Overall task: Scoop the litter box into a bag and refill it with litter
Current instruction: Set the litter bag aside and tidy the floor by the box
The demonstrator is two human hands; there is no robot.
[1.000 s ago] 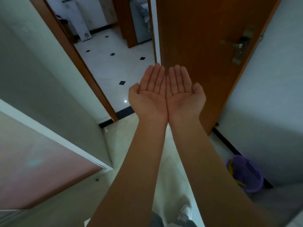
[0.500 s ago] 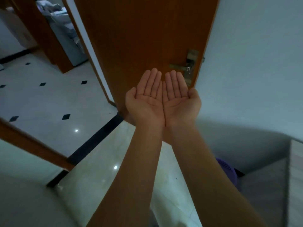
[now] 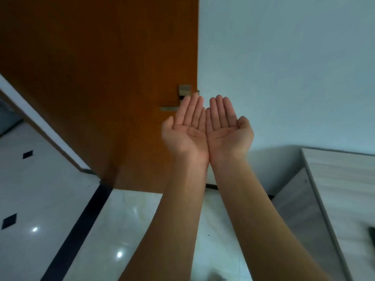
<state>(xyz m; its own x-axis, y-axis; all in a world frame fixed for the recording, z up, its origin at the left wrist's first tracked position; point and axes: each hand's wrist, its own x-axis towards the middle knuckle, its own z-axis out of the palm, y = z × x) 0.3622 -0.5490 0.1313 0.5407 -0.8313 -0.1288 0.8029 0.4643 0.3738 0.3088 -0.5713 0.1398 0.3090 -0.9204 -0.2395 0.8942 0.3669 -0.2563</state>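
Floor [image 3: 40, 189]: pale glossy tiles with small black diamonds at far left; a black strip [image 3: 81, 226] runs diagonally across it.
Door [image 3: 101, 78]: brown wood, filling the upper left and centre.
Door handle [image 3: 169, 108]: metal lever, partly hidden behind the left fingertips.
Left hand [image 3: 187, 134]: palm up, fingers [image 3: 192, 110] straight and together, holding nothing; its little-finger edge touches the right hand.
Right hand [image 3: 225, 132]: palm up, fingers [image 3: 220, 110] straight, thumb out to the side, holding nothing.
Wall [image 3: 284, 67]: plain white, behind the right hand.
Cabinet [image 3: 345, 189]: light wood grain, at the right edge, well apart from the hands.
Litter box: where it lies relative to the fingers cannot be told from this view.
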